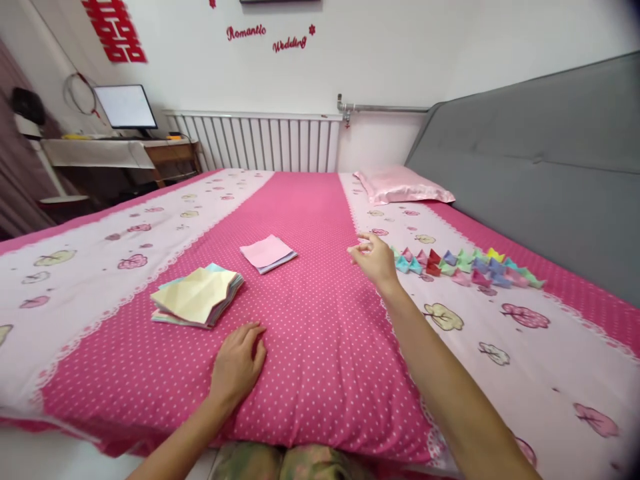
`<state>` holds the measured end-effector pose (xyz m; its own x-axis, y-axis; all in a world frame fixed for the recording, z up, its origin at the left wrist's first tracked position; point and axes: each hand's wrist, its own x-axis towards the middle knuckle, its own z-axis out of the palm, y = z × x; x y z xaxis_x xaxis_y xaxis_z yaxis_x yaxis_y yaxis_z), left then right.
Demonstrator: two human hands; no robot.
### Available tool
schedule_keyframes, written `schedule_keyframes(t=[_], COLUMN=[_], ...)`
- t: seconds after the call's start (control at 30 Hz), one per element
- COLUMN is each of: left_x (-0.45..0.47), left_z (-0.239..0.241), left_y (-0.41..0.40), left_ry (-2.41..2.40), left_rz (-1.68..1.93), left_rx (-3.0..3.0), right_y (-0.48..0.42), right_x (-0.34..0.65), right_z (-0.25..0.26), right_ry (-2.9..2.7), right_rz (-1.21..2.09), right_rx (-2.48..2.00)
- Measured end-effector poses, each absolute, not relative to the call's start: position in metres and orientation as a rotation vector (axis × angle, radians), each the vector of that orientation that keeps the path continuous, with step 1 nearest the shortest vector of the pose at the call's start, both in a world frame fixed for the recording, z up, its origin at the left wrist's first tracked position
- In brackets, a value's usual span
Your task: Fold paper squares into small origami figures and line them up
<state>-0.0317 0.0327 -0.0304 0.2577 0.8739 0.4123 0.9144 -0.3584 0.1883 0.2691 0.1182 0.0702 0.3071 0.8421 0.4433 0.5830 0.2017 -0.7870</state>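
My left hand rests palm down on the pink dotted bedspread, fingers loosely stretched, holding nothing. Just beyond it lies a loose stack of creased paper squares, pale yellow on top, with blue and other colours showing at the edges. A neater stack of flat paper squares, pink on top, sits farther off in the middle. Above the bed hovers my right hand, its fingers bent and apart, with nothing visible in them. Close to its right stand rows of several small folded paper boats in many colours.
A pink pillow lies at the far right, against the grey headboard. Beyond the bed are a white radiator and, at left, a desk with a lit monitor. My knees touch the near edge.
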Motion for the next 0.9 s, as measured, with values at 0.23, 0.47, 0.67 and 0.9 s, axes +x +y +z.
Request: schedule_keyframes(t=[0.23, 0.47, 0.67, 0.9], left_x=[0.012, 0.02, 0.003, -0.012], left_z=[0.038, 0.032, -0.001, -0.011], left_y=[0.124, 0.229, 0.243, 0.247], left_ry=[-1.83, -2.046, -1.963, -2.184], left_rz=[-0.885, -0.892, -0.832, -0.615], left_rx=[-2.205, -2.089, -2.131, -2.215], right_y=[0.127, 0.15, 0.161, 0.158], right_x=[0.237, 0.248, 0.252, 0.254], right_z=[0.06, -0.003, -0.022, -0.022], right_ry=[-1.318, -1.239, -1.269, -1.284], right_rz=[0.533, 0.434, 0.479, 0.439], right_rx=[-1.33, -1.474, -1.499, -1.516])
